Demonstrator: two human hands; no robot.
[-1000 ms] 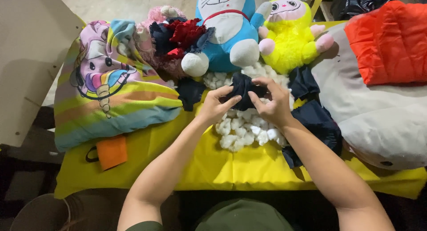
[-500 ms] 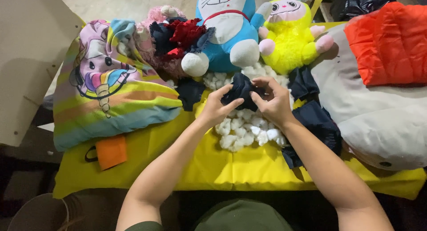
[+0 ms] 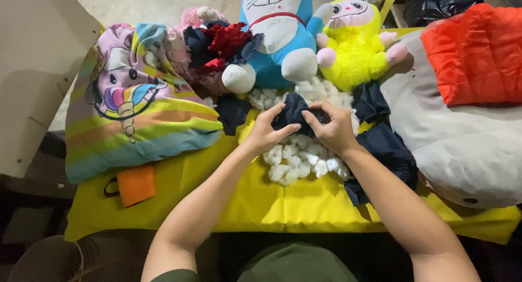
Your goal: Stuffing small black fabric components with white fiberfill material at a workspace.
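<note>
cloth: we see dark blue cloth (image 3: 293,111) bunched, no clear long axis
hands: left hand (image 3: 267,132) and right hand (image 3: 333,131) both pinch it
hidden: cloth's underside, behind our fingers (image 3: 283,129)

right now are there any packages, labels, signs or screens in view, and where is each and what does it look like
No signs or screens show.
Cardboard sheet: far left, off the table's yellow cloth, flat, plain beige.
Black plastic bag: top right, behind the orange padded cushion, crumpled and glossy.
Orange tag: left on the cloth, below the striped unicorn pillow, small rectangle beside a black loop.
</note>
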